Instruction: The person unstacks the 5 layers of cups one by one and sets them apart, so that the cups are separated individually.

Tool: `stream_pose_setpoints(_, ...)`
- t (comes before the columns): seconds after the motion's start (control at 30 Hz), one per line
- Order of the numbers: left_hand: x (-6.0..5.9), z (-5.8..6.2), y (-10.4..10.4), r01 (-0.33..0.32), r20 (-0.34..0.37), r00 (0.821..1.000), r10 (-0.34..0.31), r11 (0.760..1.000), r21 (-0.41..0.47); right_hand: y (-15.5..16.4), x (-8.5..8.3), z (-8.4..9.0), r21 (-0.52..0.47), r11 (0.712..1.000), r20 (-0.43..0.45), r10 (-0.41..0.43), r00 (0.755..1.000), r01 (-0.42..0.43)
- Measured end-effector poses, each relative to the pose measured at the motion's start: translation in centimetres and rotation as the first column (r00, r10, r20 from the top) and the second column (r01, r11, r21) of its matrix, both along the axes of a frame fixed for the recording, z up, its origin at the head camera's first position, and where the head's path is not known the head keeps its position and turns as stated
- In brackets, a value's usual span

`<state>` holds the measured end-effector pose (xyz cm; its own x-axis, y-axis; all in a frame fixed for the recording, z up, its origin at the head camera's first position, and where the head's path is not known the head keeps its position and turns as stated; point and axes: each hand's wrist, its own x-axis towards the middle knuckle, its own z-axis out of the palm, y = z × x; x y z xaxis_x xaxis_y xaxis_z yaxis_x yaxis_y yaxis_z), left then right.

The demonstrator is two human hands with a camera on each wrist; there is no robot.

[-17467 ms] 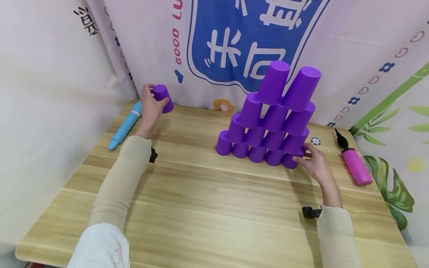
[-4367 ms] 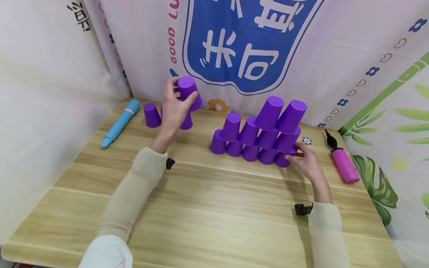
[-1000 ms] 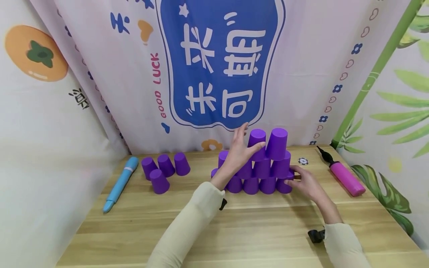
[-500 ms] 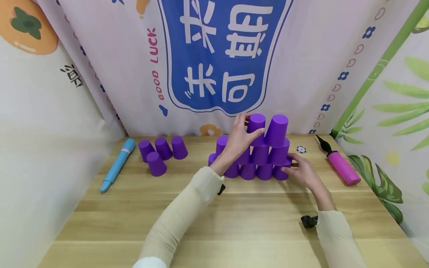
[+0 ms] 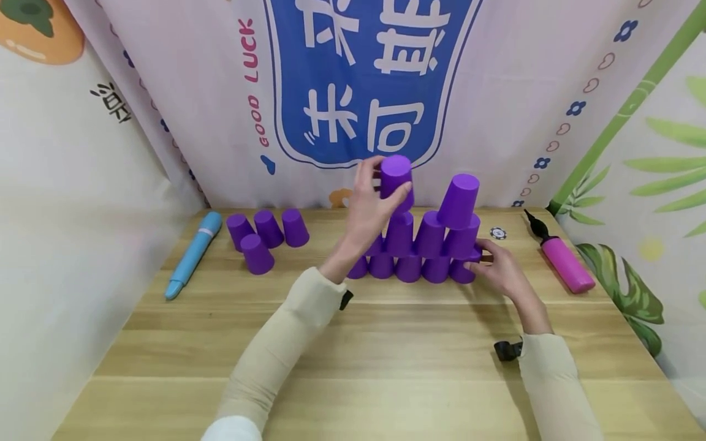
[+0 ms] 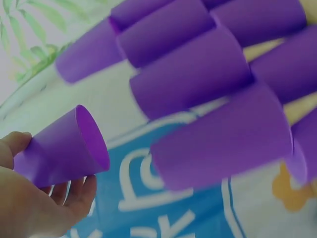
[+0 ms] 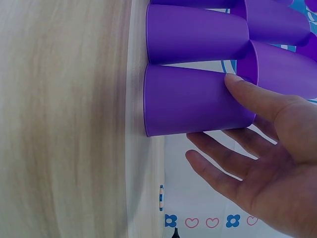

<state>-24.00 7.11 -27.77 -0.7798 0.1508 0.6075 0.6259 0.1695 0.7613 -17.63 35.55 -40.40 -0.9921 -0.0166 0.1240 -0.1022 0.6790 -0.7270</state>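
A: What do we see, biggest thing first?

B: The wooden table (image 5: pixel 386 355) fills the lower half of the head view. At center frame stands the pyramid of purple cups (image 5: pixel 421 248), all upside down: a bottom row on the table, a shorter row above it, and one top cup (image 5: pixel 459 201) at the upper right of the pile.

A: And our hands?

B: Our left hand (image 5: pixel 368 208) is raised just left of center, above the pile's left side. Its thumb and fingers are curled round a lifted cup (image 5: pixel 394 177), which is clear of the stack, mouth downward. In the left wrist view that cup (image 6: pixel 62 148) sits at lower left, with the pile filling the upper right.

A: The right one?

B: Our right hand (image 5: pixel 499 272) lies at the pile's right end. Its fingers are nearly straight, the thumb touching the end cup (image 7: pixel 195 101) of the bottom row.

A: Anything smaller?

B: Four loose cups (image 5: pixel 265 236) stand left of center. A blue pump (image 5: pixel 193 254) lies at the far left, a pink pump (image 5: pixel 562 260) at the right, and a small round token (image 5: pixel 498 233) sits between the pile and the pink pump.
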Motion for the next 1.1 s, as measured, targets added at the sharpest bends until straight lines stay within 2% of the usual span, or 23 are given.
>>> stream_pose_setpoints(0.13,-0.1,0.6,-2.8,-0.072,-0.006,0.997,0.072,0.997,0.032,0.2,-0.1,0.0,0.005,1.0,0.011,-0.005,1.0,0.005)
stream_pose_setpoints(0.23,-0.2,0.6,-5.6,-0.142,0.012,0.99,0.141,0.989,0.032,0.2,-0.2,0.0,0.009,1.0,0.008,0.0,1.0,0.0)
stream_pose_setpoints(0.3,-0.4,0.3,-7.5,-0.196,0.017,0.98,0.196,0.98,0.037,0.1,-0.3,-0.1,0.009,1.0,0.006,0.003,1.0,-0.003)
stream_pose_setpoints(0.4,-0.8,-0.6,-10.1,-0.292,0.026,0.956,0.292,0.956,0.035,0.1,-0.3,-0.1,0.007,1.0,0.008,-0.001,1.0,0.0)
stream_pose_setpoints(0.5,-1.2,-2.2,-12.3,-0.371,0.055,0.927,0.37,0.929,0.003,0.1,-0.2,-0.1,0.003,1.0,0.019,-0.011,1.0,0.011)
stream_pose_setpoints(0.6,-1.3,-4.6,-14.1,-0.433,0.113,0.892,0.439,0.898,-0.072,0.1,-0.1,-0.1,0.004,1.0,0.035,-0.012,0.999,0.012)
stream_pose_setpoints(0.7,-1.6,-6.5,-15.5,-0.464,0.16,0.862,0.482,0.875,-0.139,0.0,-0.4,0.5,0.012,1.0,0.027,-0.008,1.0,0.008)
stream_pose_setpoints(0.77,-1.8,-7.8,-16.2,-0.458,0.178,0.854,0.488,0.869,-0.185,0.0,-0.5,0.7,0.016,1.0,0.018,-0.012,1.0,0.011)
stream_pose_setpoints(0.9,-1.9,-9.8,-17.0,-0.425,0.2,0.852,0.484,0.862,-0.274,-0.1,-0.5,0.9,0.015,1.0,0.011,-0.018,1.0,0.018)
stream_pose_setpoints(1.1,-0.9,-12.1,-17.0,-0.419,0.226,0.828,0.513,0.834,-0.359,-0.2,0.6,-0.1,0.035,0.999,0.018,-0.019,1.0,0.018)
